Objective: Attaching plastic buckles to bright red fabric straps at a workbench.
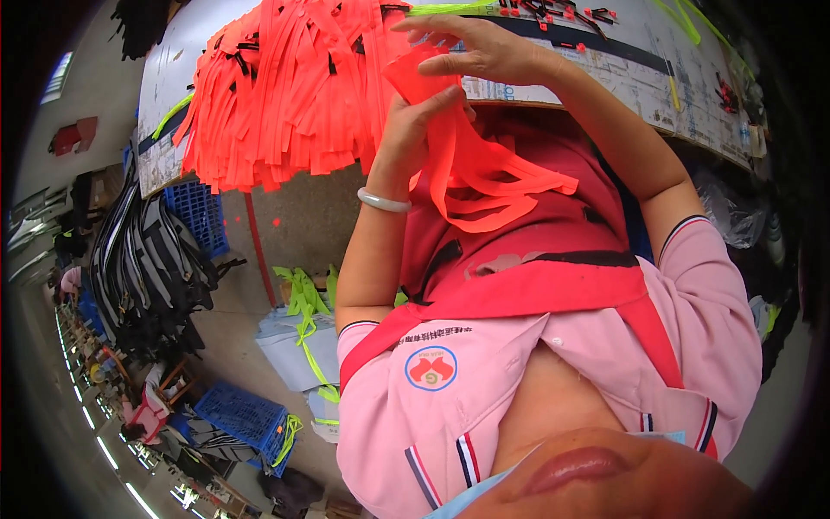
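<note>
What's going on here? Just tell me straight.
A person is handling a bunch of orange fabric strips. The left hand grips it, while the right hand is open at its upper end; contact there is unclear. The loose ends hang in front of a red apron. Left of the hands, a heap of similar strips drapes over the table edge.

The far edge of the tabletop [622,84] and the top of the orange pile [285,95] are cut off; fingers of the left hand [408,130] hide partly behind orange strips [467,160]; black-and-red pieces [568,45] are too small to identify.
</note>
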Action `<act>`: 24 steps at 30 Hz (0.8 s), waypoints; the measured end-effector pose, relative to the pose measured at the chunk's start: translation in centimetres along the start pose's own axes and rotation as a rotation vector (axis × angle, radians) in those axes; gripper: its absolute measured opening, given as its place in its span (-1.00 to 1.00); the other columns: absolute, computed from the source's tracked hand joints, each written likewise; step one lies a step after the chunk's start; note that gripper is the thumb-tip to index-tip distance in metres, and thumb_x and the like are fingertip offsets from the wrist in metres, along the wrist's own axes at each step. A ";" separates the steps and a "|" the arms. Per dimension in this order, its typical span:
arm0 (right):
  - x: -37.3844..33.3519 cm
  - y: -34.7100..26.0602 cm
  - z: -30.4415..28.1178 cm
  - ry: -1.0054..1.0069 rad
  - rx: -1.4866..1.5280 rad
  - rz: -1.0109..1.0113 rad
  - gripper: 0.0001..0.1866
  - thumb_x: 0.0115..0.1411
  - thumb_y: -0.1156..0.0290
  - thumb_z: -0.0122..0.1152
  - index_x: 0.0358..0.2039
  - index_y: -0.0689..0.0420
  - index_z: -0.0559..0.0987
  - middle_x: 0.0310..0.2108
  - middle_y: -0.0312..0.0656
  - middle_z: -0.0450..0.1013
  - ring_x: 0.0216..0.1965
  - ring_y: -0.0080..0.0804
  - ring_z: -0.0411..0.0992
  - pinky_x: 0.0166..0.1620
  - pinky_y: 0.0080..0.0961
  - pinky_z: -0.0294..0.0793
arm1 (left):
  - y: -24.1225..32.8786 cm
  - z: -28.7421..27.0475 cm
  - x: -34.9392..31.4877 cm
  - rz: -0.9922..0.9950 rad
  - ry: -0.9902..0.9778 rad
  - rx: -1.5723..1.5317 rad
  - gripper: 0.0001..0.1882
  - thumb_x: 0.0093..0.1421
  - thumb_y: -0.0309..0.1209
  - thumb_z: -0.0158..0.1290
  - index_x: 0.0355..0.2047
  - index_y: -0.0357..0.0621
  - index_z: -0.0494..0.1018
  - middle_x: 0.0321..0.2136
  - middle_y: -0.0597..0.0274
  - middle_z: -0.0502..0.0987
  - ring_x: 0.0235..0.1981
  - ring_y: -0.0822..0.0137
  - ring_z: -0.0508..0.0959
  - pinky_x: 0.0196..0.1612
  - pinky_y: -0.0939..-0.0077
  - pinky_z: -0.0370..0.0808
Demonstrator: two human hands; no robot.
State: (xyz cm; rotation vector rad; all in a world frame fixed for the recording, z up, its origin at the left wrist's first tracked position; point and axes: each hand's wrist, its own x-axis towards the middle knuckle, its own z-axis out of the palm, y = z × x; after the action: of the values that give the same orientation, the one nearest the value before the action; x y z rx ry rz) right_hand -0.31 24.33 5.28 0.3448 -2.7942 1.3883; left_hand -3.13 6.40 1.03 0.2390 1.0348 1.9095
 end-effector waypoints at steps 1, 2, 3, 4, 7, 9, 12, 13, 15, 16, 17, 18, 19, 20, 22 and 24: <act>-0.3 0.3 0.1 0.012 0.127 0.034 -0.34 0.20 0.05 0.17 0.24 0.04 0.27 0.15 -0.10 0.30 0.16 -0.25 0.28 0.17 -0.31 0.28 | 0.4 0.0 0.2 -0.007 0.000 0.002 -0.82 0.14 -0.54 0.13 -0.23 -0.25 0.43 -0.45 0.17 0.55 -0.49 0.31 0.56 -0.40 0.48 0.52; -0.5 0.5 0.3 0.021 0.257 0.070 -0.25 0.16 0.05 0.23 0.28 0.01 0.20 0.19 -0.12 0.25 0.19 -0.25 0.24 0.19 -0.29 0.25 | 1.1 -0.1 0.6 0.122 0.011 -0.050 -0.83 0.13 -0.54 0.14 -0.26 -0.23 0.43 -0.49 0.22 0.53 -0.52 0.38 0.51 -0.46 0.53 0.47; -1.2 -0.6 1.0 0.014 0.338 0.032 -0.23 0.11 0.05 0.29 0.26 0.06 0.23 0.10 -0.08 0.30 0.14 -0.26 0.27 0.17 -0.32 0.26 | 1.8 0.2 0.5 0.249 0.028 -0.105 -0.83 0.12 -0.55 0.16 -0.28 -0.21 0.44 -0.53 0.27 0.50 -0.56 0.45 0.47 -0.51 0.58 0.41; -1.7 -1.8 1.9 0.008 0.421 -0.006 -0.21 0.06 0.06 0.34 0.23 0.10 0.26 0.01 -0.05 0.35 0.08 -0.27 0.31 0.15 -0.35 0.27 | 2.8 0.6 0.4 0.306 0.110 -0.003 -0.84 0.09 -0.57 0.19 -0.33 -0.18 0.44 -0.59 0.36 0.44 -0.61 0.55 0.36 -0.58 0.63 0.26; -2.4 -3.1 4.1 0.043 0.609 0.050 -0.40 -0.02 0.16 0.38 -0.02 0.20 0.44 -0.13 -0.19 0.44 -0.05 -0.41 0.37 0.03 -0.45 0.33 | 5.2 3.4 0.6 0.467 0.018 0.159 -0.92 0.20 -0.50 0.09 -0.31 -0.22 0.45 -0.62 0.37 0.37 -0.61 0.52 0.34 -0.53 0.60 0.27; -2.3 -3.9 3.8 0.004 0.614 0.143 -0.50 -0.01 0.21 0.36 -0.10 0.20 0.48 -0.21 -0.22 0.47 -0.13 -0.43 0.40 -0.03 -0.46 0.36 | 6.1 5.2 -0.1 0.514 -0.178 0.123 -0.74 0.26 -0.32 0.08 -0.54 -0.06 0.33 -0.71 0.43 0.28 -0.72 0.55 0.25 -0.63 0.65 0.24; -2.8 -3.5 5.2 0.049 0.502 0.139 -0.76 0.01 0.34 0.27 -0.32 0.18 0.53 -0.44 -0.23 0.50 -0.35 -0.44 0.46 -0.19 -0.49 0.43 | 5.6 5.0 -0.5 0.772 -0.060 0.368 -0.87 0.25 -0.40 0.05 -0.39 -0.18 0.41 -0.70 0.43 0.25 -0.67 0.54 0.22 -0.54 0.56 0.22; -3.1 -2.5 6.1 0.028 0.416 0.142 -0.76 0.02 0.35 0.24 -0.32 0.18 0.51 -0.45 -0.19 0.50 -0.36 -0.38 0.47 -0.21 -0.47 0.43 | 5.8 4.4 -0.6 0.767 -0.062 0.370 -0.87 0.25 -0.40 0.05 -0.39 -0.18 0.41 -0.70 0.43 0.25 -0.67 0.54 0.22 -0.54 0.56 0.22; -4.7 0.3 8.5 0.002 0.265 0.182 -0.75 0.02 0.38 0.20 -0.28 0.17 0.48 -0.45 -0.11 0.52 -0.35 -0.23 0.50 -0.24 -0.40 0.44 | 6.5 2.4 -0.6 0.508 -0.236 -0.037 -0.84 0.25 -0.43 0.04 -0.48 -0.14 0.37 -0.73 0.45 0.20 -0.73 0.54 0.18 -0.59 0.59 0.19; -6.0 2.1 9.9 -0.005 0.198 0.216 -0.74 0.02 0.39 0.19 -0.25 0.17 0.47 -0.45 -0.07 0.52 -0.33 -0.14 0.51 -0.24 -0.34 0.45 | 6.7 1.9 -0.8 0.503 -0.242 -0.036 -0.84 0.25 -0.43 0.04 -0.48 -0.14 0.37 -0.73 0.45 0.20 -0.73 0.54 0.18 -0.59 0.59 0.19; -7.9 4.4 11.3 -0.053 0.096 0.278 -0.71 0.03 0.38 0.19 -0.21 0.16 0.48 -0.38 -0.05 0.53 -0.26 -0.08 0.50 -0.19 -0.29 0.45 | 6.9 1.7 -1.1 0.450 -0.244 -0.009 -0.79 0.28 -0.39 0.00 -0.51 -0.13 0.35 -0.74 0.45 0.15 -0.74 0.53 0.15 -0.58 0.58 0.20; -9.8 6.7 12.5 -0.113 -0.001 0.328 -0.68 0.04 0.37 0.19 -0.16 0.14 0.48 -0.31 -0.04 0.53 -0.19 -0.02 0.48 -0.15 -0.25 0.45 | 6.9 1.1 -1.7 0.405 -0.229 0.025 -0.74 0.31 -0.36 -0.04 -0.53 -0.13 0.32 -0.76 0.46 0.10 -0.75 0.52 0.13 -0.58 0.57 0.21; -11.5 8.3 12.8 -0.270 -0.129 0.304 -0.65 0.04 0.35 0.21 -0.13 0.13 0.49 -0.23 -0.02 0.51 -0.13 -0.02 0.46 -0.09 -0.22 0.44 | 6.3 0.2 -1.8 0.371 -0.262 -0.013 -0.80 0.29 -0.40 0.00 -0.50 -0.16 0.37 -0.75 0.45 0.15 -0.74 0.53 0.15 -0.60 0.59 0.19; -12.9 9.6 12.5 -0.423 -0.261 0.279 -0.62 0.04 0.32 0.23 -0.10 0.12 0.50 -0.15 -0.01 0.49 -0.07 -0.02 0.44 -0.04 -0.19 0.42 | 5.2 -0.2 -2.0 0.378 -0.257 -0.008 -0.80 0.29 -0.40 0.00 -0.50 -0.16 0.37 -0.75 0.45 0.15 -0.74 0.53 0.15 -0.60 0.59 0.19; -13.7 9.0 10.2 -0.450 -0.246 0.287 -0.58 0.05 0.31 0.24 -0.05 0.12 0.50 -0.08 -0.01 0.45 -0.02 -0.01 0.40 0.02 -0.19 0.40 | 2.7 -0.3 -3.0 0.276 -0.033 0.113 -0.87 0.24 -0.45 0.06 -0.45 -0.19 0.42 -0.74 0.44 0.25 -0.73 0.56 0.22 -0.63 0.64 0.18; -11.7 5.5 6.9 -0.400 -0.167 0.392 -0.64 0.09 0.39 0.21 -0.07 0.16 0.52 -0.14 -0.05 0.48 -0.13 -0.10 0.46 -0.05 -0.29 0.45 | 1.0 0.0 -3.6 0.237 0.001 0.179 -0.90 0.21 -0.46 0.10 -0.43 -0.20 0.45 -0.72 0.44 0.30 -0.72 0.58 0.25 -0.63 0.66 0.19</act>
State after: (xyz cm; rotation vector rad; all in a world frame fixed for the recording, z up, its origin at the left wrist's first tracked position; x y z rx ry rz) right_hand 10.67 24.39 -4.44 0.0770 -3.4306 1.2386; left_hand -1.77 3.34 2.56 0.4816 1.2245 2.0270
